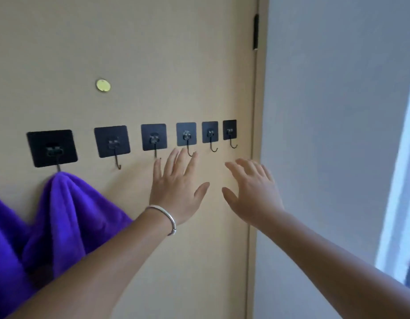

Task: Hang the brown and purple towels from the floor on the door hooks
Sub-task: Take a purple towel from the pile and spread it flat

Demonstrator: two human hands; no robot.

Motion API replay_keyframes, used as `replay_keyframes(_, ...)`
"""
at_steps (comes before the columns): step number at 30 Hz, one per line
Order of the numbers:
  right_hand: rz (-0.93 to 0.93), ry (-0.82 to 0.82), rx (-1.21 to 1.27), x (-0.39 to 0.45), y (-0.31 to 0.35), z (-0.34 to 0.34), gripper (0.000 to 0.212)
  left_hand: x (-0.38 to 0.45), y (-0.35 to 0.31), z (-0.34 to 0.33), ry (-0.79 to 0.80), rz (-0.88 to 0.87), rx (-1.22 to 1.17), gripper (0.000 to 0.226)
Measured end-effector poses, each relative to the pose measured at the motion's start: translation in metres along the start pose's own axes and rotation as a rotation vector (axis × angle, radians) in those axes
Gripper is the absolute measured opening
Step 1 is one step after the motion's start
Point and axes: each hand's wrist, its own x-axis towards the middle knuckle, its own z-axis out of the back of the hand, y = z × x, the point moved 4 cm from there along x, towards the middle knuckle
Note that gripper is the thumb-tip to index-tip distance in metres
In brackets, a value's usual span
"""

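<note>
- The deep purple plush towel [61, 222] hangs on the beige door [153, 54]. A bunched fold is caught on the leftmost fully visible black square adhesive hook [52, 148], and the cloth drapes down and left out of view. A second peak at the left edge suggests it may also catch a neighbouring hook, but that hook is mostly cut off.
- The brown towel does not appear in this view, so you cannot tell where it lies. Judge the task as partly done: purple hung, brown outstanding.
- Your left hand [176, 187], with a silver bangle [167, 217] at the wrist, has its fingers straight and spread and holds nothing. The fingertips sit just below the third and fourth black hooks; whether the palm touches the door cannot be told.
- Your right hand [252, 189] is likewise spread flat and empty, near the door's hinge edge beside the grey wall [337, 111].
- Five bare wire hooks [187, 143] run in a row to the right of the loaded one, leaving room for the brown towel.
- A small round brass disc [103, 85] sits on the door above the row.
- Expect plush cloth to slip off a thin hook unless a thick fold is seated.
</note>
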Motion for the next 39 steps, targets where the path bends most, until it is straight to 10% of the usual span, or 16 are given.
replay_keyframes(16,-0.548,-0.043,-0.54,-0.191,-0.129,0.217,0.063,-0.039,-0.282,0.064,0.022,-0.524,-0.635,0.075)
replay_keyframes(39,-1.098,-0.109,-1.15,-0.58,-0.094,0.649,0.064,-0.332,-0.628,0.434,-0.077,-1.202,-1.205,0.076)
